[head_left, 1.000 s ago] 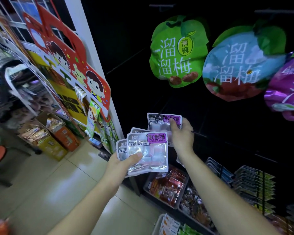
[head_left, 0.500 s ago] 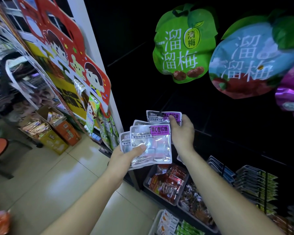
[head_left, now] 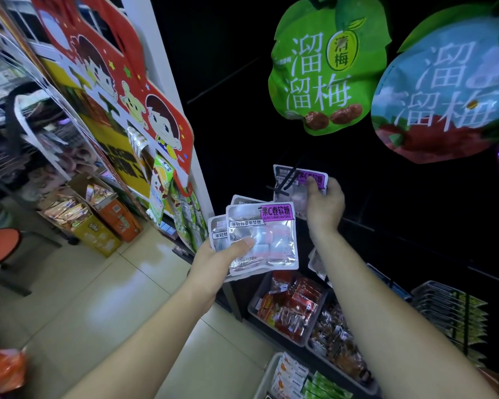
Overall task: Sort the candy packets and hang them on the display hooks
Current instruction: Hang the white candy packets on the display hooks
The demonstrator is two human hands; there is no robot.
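Observation:
My left hand [head_left: 218, 262] grips a fanned stack of silvery candy packets [head_left: 267, 240] with purple labels, thumb pressed on the front one. My right hand [head_left: 324, 207] pinches a single matching packet [head_left: 290, 180] by its top edge and holds it against a black display hook [head_left: 285, 182] that sticks out from the dark panel. The hook's prongs cross the packet's upper left part. Whether the packet is threaded on the hook I cannot tell.
Large green [head_left: 326, 70] and blue [head_left: 441, 93] plum bags hang above. A grey bin of red snack packs [head_left: 293, 308] and more bins sit below the hook. Stacked packets [head_left: 450, 309] hang at lower right. A red cartoon sign [head_left: 121, 82] and cardboard boxes [head_left: 98, 217] stand left.
My right hand has lifted the single packet up and to the right onto the hook's prongs. The left hand and its stack have stayed about where they were.

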